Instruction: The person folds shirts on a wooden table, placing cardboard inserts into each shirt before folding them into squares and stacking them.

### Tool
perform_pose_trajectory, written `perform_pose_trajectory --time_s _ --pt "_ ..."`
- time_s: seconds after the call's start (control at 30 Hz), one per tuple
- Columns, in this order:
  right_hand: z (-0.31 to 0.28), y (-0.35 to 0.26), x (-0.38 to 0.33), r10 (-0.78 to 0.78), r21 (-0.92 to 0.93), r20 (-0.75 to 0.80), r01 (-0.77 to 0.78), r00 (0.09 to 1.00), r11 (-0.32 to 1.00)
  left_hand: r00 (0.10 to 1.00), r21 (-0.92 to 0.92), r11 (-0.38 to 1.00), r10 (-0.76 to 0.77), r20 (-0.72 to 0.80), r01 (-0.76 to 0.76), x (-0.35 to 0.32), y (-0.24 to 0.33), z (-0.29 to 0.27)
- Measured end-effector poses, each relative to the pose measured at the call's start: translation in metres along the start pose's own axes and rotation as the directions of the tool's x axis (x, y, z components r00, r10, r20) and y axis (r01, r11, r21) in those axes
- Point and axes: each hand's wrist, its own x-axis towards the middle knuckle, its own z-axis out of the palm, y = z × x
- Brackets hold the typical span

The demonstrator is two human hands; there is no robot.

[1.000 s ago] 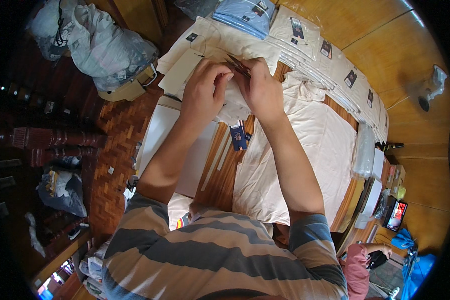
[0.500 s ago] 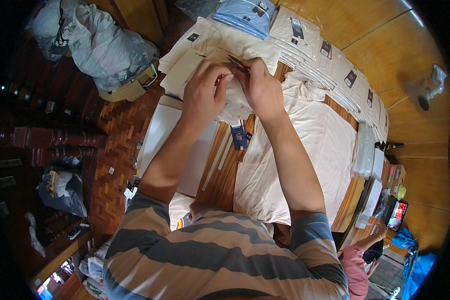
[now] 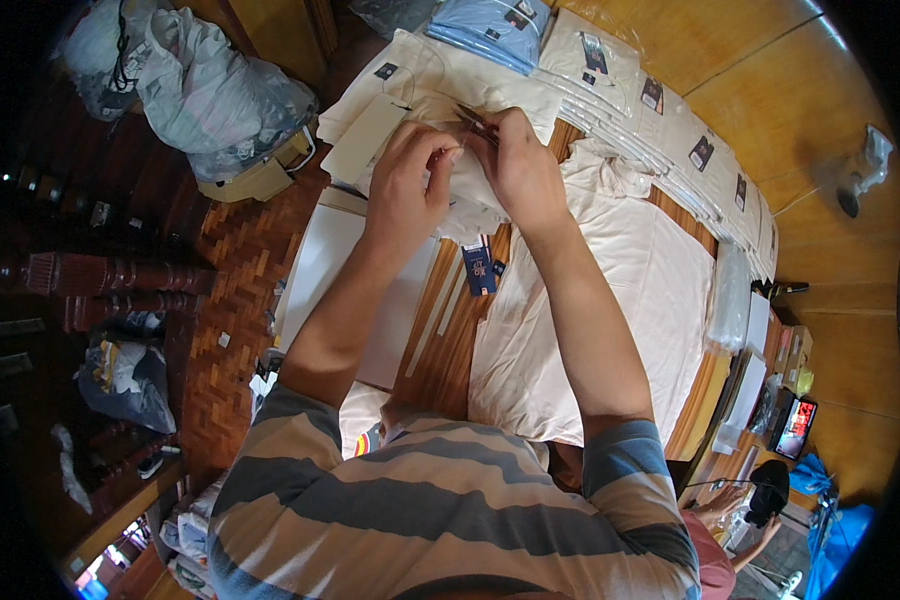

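Both my hands are raised over the far part of the table, close together. My right hand is closed round small dark thread snips, whose pointed blades stick out to the far left. Finger and thumb of my left hand are pinched together; whatever sits between them is too small to make out. Under the hands lies a cream garment, partly hidden by them. A navy hang tag rests at its near side. To the right, a cream shirt is spread flat.
Bagged cream shirts line the far right edge, beside a bagged blue shirt. White boards lie left of centre, a beige card farther off. A large full sack stands left. Another person's hands work at lower right.
My hands stay almost in place, with the right wrist turned slightly. At lower right the other person's arm has drawn back from the screen, and a black object now shows near those hands.
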Motion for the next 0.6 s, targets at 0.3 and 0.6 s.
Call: perform_pose_trajectory --time_s 0.3,0.6 --pt "-0.001 0.009 0.002 -0.027 -0.011 -0.018 0.027 0.999 1.000 0.998 -0.032 0.999 0.004 -0.070 -0.006 -0.003 -0.003 0.001" --pt "-0.074 0.035 -0.047 0.166 -0.039 -0.334 -0.189 0.928 0.981 0.977 -0.124 0.992 0.014 0.211 0.013 -0.070 0.043 -0.062"
